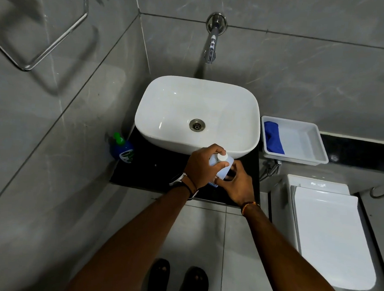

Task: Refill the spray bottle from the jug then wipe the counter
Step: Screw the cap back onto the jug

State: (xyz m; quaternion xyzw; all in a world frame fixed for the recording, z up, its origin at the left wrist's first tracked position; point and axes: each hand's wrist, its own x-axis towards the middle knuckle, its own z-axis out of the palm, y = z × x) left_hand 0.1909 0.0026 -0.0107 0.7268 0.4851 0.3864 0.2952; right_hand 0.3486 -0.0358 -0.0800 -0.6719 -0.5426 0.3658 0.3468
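"Since the cap must come off before anything pours, where is the container?"

"Over the black worktop, just in front of the basin, between both hands. It stands roughly upright, white cap uppermost. Its base is hidden, so I can't tell whether it rests there. No trigger shows, so it could be the jug or the spray bottle."

"Which hand is nearer the cap?"

"The left hand. Its fingers curl round the top, right beside the cap. The right hand sits lower, wrapped on the body."

"Neither free, then?"

"No, both are clamped on it. I'd judge the left is placed to twist while the right braces. The blue cloth lies well apart, in the white tray right of the basin."
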